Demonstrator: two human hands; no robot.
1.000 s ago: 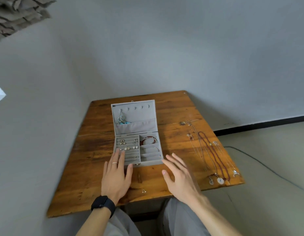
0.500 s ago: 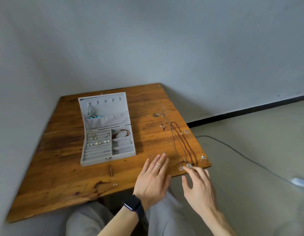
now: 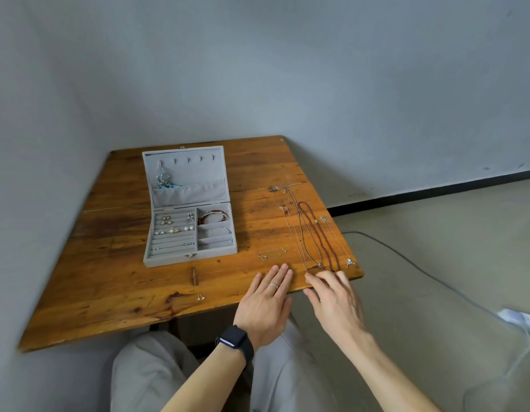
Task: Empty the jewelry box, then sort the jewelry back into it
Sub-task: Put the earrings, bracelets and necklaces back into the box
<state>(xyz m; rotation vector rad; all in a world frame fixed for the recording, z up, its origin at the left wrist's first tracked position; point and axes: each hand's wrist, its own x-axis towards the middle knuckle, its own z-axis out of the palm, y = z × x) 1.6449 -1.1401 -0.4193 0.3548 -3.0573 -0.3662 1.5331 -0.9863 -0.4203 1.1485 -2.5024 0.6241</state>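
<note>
Wooden table (image 3: 109, 278) bore the open grey jewelry box (image 3: 195, 171), earrings (image 3: 175, 225) slotted; left hand (image 3: 263, 306) and right hand (image 3: 336, 304) lay spread, empty.

A strip of bare bench (image 3: 252, 221) is left between the jewelry box (image 3: 168, 260) and the necklaces (image 3: 315, 233), narrowed near the front by a short chain (image 3: 271, 253). The far side of the box is blocked by its raised lid (image 3: 195, 165). Before the box, a wooden peg (image 3: 194, 276) and a small earring (image 3: 200, 297) are found, apart. The left side is closed by a wall (image 3: 35, 203).
</note>
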